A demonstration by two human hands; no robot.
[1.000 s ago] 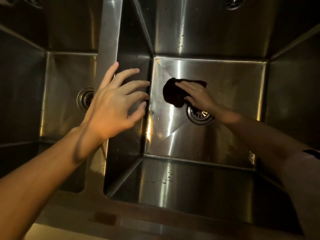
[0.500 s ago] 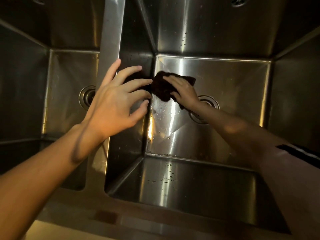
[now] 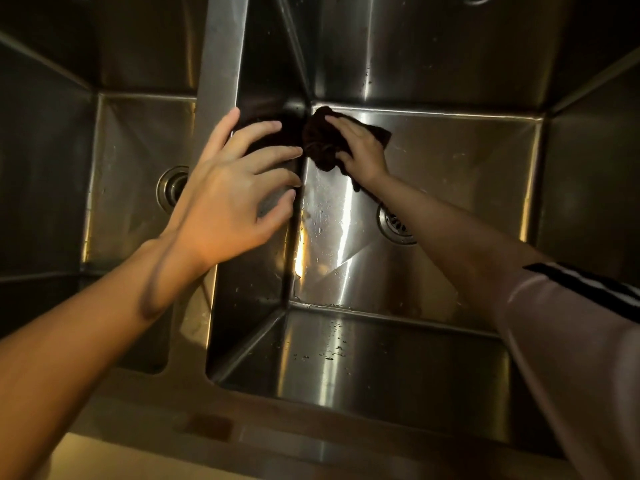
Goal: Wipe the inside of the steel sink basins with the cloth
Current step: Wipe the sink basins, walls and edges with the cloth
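The right hand (image 3: pixel 362 150) pressed a dark, crumpled cloth (image 3: pixel 320 143) flat-fingered against the floor of the right steel sink basin (image 3: pixel 450 161), in its far left corner. The left hand (image 3: pixel 232 192) hung over the steel divider (image 3: pixel 221 64) between the basins, fingers spread wide, holding nothing. A round drain (image 3: pixel 393 221) lay near the right forearm.

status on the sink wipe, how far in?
Partway. In hand: the right hand presses the dark cloth into the far left corner of the right steel basin. Droplets remain on its near wall. The left basin shows no sign of wiping; the left hand hovers open.
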